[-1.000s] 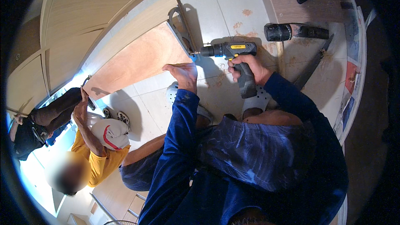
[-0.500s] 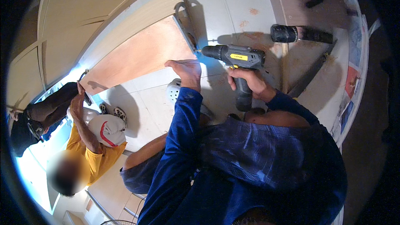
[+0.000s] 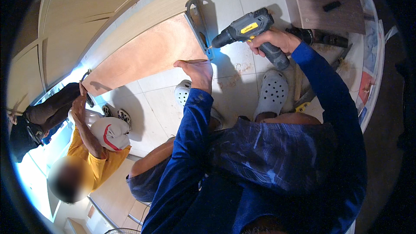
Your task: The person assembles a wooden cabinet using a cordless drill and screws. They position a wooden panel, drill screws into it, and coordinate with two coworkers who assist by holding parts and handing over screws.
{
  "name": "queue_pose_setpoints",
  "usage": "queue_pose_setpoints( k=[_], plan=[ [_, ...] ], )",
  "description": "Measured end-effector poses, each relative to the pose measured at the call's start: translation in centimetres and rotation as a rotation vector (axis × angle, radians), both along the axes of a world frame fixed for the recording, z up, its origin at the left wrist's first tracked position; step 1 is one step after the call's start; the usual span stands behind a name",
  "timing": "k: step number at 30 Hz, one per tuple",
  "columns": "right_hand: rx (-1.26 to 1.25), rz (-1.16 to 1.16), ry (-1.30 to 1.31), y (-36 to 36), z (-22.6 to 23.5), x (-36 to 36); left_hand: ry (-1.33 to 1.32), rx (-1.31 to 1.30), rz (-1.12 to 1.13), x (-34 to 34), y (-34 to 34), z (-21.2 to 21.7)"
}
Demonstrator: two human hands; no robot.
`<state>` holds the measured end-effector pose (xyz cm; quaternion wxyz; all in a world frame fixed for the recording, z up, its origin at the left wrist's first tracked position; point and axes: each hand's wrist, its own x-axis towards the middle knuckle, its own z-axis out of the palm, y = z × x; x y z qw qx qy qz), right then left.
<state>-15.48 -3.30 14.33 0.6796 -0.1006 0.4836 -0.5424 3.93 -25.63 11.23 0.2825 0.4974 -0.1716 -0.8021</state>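
My right hand [image 3: 273,41] grips a grey and black cordless drill [image 3: 249,26] with a yellow label, finger at the trigger. The drill tilts, its bit pointing down-left at the near end corner of a wooden panel [image 3: 143,54]. A narrow strip [image 3: 197,30] runs along that end, beside a dark curved piece [image 3: 190,5]. My left hand [image 3: 197,73] holds the panel's near corner, thumb along its lower edge and fingers partly hidden. Whether the bit touches the strip is too small to tell.
At left, a person in a yellow shirt [image 3: 104,171] holds the panel's far end, near another person in dark clothes [image 3: 54,104]. A brown wooden piece [image 3: 323,2], a dark tool [image 3: 329,39] and a grey clog [image 3: 273,89] are on the right. Sawdust marks the tiled floor [image 3: 156,99].
My right hand has raised the drill up and to the right and tilted it, its chuck now slanting down toward the panel corner. My left hand stays at the panel.
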Motion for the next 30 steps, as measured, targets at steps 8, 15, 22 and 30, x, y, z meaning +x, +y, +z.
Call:
queue_pose_setpoints(
  k=[8,15,22,30],
  plan=[
    [-0.019,-0.166,-0.498,1.6,-4.4,3.6,0.035,-0.05,0.015,0.9,-0.1,-1.1],
    [0.008,-0.363,-0.786,2.5,-3.9,7.5,0.025,-0.008,0.075,1.0,-0.7,-1.8],
    [0.01,-0.506,-0.58,2.3,-0.4,11.9,-0.152,0.11,0.121,1.4,-1.3,-2.5],
    [-0.027,-0.38,-0.064,1.2,3.4,12.0,-0.209,0.096,-0.011,1.1,-0.8,-2.0]
  ],
)
